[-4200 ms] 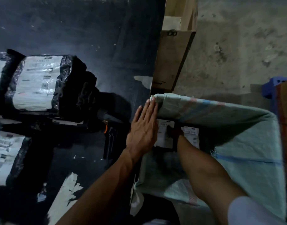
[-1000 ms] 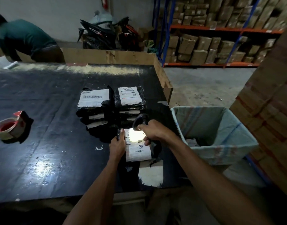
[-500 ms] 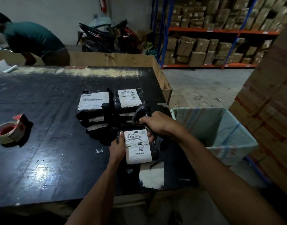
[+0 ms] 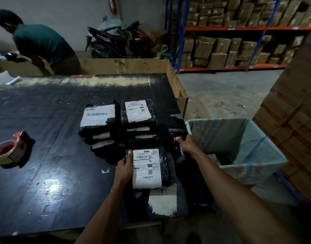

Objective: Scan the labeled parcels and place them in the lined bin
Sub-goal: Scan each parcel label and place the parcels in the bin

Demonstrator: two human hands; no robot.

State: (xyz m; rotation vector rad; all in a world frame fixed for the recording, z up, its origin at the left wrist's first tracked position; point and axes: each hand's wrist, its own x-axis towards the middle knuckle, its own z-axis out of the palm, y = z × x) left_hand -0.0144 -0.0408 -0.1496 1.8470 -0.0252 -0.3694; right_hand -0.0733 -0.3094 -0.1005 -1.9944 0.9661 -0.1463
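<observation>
Parcel [image 4: 149, 168], black wrap with a white label face up, lies at lower centre of frame on the tabletop [image 4: 45, 182], long axis running from the near edge toward the far edge. Left hand [image 4: 124, 167] closed on its left edge, thumb over the label margin. Lined bin [image 4: 248, 173] sits to the right of the parcel, past the tabletop edge and below its level, so the coming move looks like a rightward carry. Right hand [image 4: 186, 144] lies between parcel and bin, nearer the bin; it is wrapped around a dark scanner [image 4: 179, 150], which is dim and only partly visible.

Counts: one parcel in hand. Two stacks just behind it at centre frame, left stack [image 4: 98, 124] and right stack [image 4: 139, 120], about three parcels each; the lower ones are too dark to count surely. One label [image 4: 213, 157] visible inside the bin. One tape roll [image 4: 6, 152] at left of frame, well apart.
</observation>
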